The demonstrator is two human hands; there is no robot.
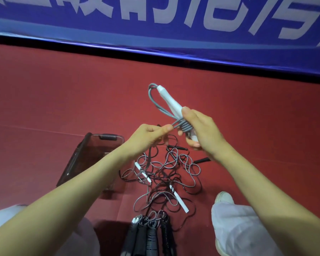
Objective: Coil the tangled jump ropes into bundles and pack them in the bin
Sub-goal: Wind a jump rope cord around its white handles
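The dark see-through plastic bin lies on the red floor, low on the left. Above it, the left hand pinches the thin grey jump rope. The rope runs right into tight turns around the white plastic handles, probably two, which point up and away. The right hand grips them.

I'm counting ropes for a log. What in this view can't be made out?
Head view:
- Bin inside: dark walls and the left forearm hide it.
- Bundles: cut off by the bottom edge, so the count is unclear.
- Handle lower end: covered by the right hand and wound rope.
- Tangle: thin strands overlap too much to count ropes.
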